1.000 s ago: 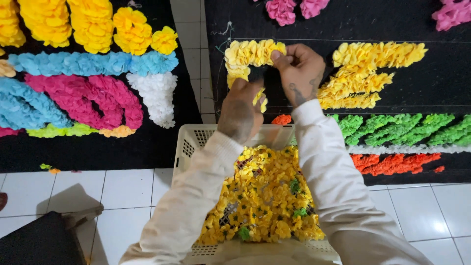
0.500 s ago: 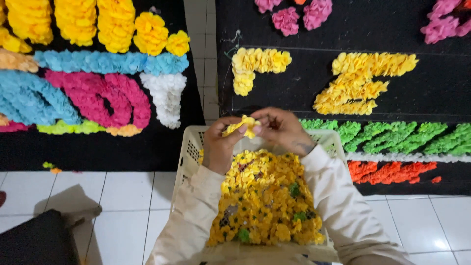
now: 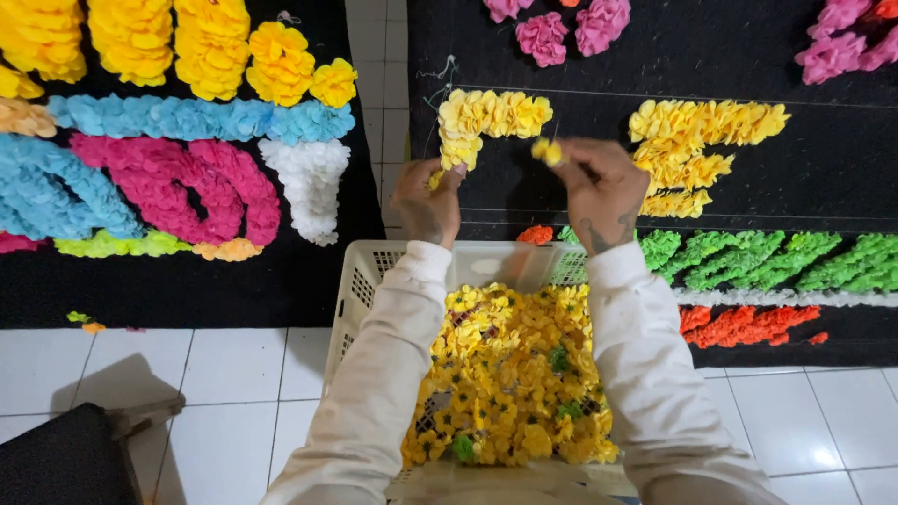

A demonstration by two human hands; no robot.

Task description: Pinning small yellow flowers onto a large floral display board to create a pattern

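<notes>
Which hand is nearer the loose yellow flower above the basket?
Right. The right hand pinches the yellow flower at its fingertips. The left hand is off to the flower's left, touching the lower end of the yellow flower row on the black board.

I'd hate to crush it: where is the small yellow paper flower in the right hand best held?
Probably by its underside, where the right hand fingers already pinch the small yellow paper flower, coming from below. Its ruffled petals fan upward and look easily flattened.

Both hands risen from basket (image 3: 369,281) to black board; right hand (image 3: 603,192) pinching yellow flower (image 3: 547,150)
</notes>
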